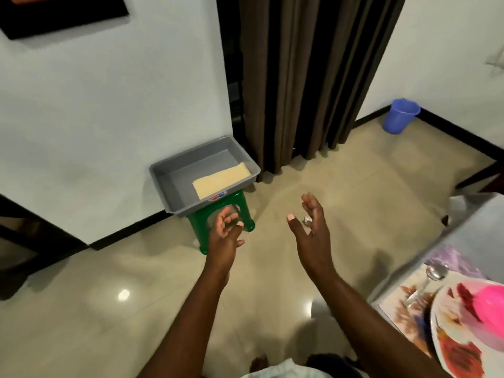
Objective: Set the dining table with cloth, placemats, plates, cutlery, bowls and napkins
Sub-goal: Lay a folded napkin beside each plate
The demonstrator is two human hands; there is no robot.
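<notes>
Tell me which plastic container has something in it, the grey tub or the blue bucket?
The grey tub on the green stool: a folded cream cloth lies inside. The blue bucket stands by the far wall; its inside isn't visible.

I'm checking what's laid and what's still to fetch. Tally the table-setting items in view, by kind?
Napkins, folded yellow one in the grey tray: 1
Placemats: 1
Plates: 1
Bowls, pink: 1
Spoons: 1
Total: 5

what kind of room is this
Most likely a home dining area: a table at the right carries a patterned plate and spoon, brown curtains hang ahead, and a grey tray sits on a green stool.
</notes>
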